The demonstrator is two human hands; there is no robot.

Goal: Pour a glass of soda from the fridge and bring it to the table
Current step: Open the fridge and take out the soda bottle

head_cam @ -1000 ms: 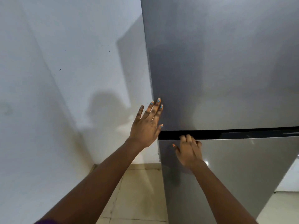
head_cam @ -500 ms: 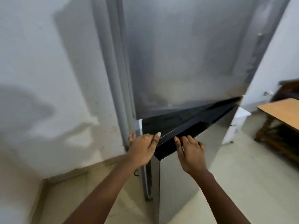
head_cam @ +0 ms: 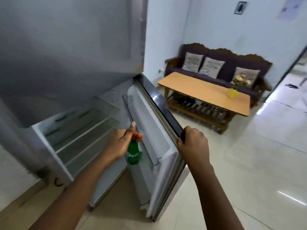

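The grey fridge's lower door (head_cam: 159, 171) stands wide open, showing bare glass shelves (head_cam: 83, 130). A green soda bottle (head_cam: 133, 153) stands in the door's rack. My left hand (head_cam: 119, 143) is closed around the bottle's neck and cap, thumb up. My right hand (head_cam: 193, 145) grips the black top edge of the open door. The wooden table (head_cam: 204, 92) stands to the right, across the tiled floor. No glass is in view.
A yellow pot of flowers (head_cam: 232, 92) sits on the table's far end. A dark sofa (head_cam: 221, 67) with three cushions stands behind it against the wall. A doorway (head_cam: 290, 75) opens at the far right. Shiny floor tiles lie between fridge and table.
The lower fridge door has swung from just ajar to wide open under my right hand. My left hand left the door edge and closed on the green bottle. My view turned right.
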